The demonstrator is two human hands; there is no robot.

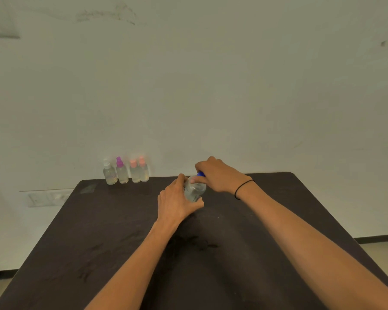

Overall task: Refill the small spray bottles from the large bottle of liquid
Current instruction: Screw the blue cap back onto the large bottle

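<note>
Clear large bottle (194, 190), blue cap (201, 174), both hands clamped: left hand (177, 201) round body, right hand (220, 175) on cap.

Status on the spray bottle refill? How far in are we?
Early. Done: nothing visible; the four small spray bottles stand capped in a row at the table's far edge, untouched. In hand: the left hand grips the large bottle while the right hand holds its blue cap, apparently unscrewing it. Left: uncap the small bottles, pour, recap.
</note>
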